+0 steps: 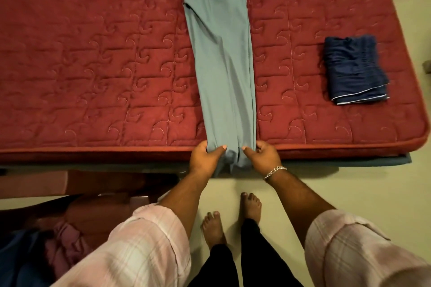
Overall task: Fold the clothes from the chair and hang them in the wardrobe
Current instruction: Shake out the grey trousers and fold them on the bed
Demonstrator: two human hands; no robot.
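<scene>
Slipping is the main risk, I judge: the grey-green trousers (221,58) lie lengthwise on the red mattress (93,65) with their hem ends hanging just over its near edge, so an uneven pull from either side could skew the stacked legs apart or drag the whole garment off toward the floor; lifting the hems too quickly might also let the far waistband end bunch. The left hand (205,157) pinches the hem's left corner at that near edge, thumb on top and fingers curled beneath; the right hand (263,156), a chain bracelet (275,171) at its wrist, grips the right corner the same way; both forearms reach forward and down. A folded navy garment (355,70) rests on the mattress, well apart to the right of the trousers.
</scene>
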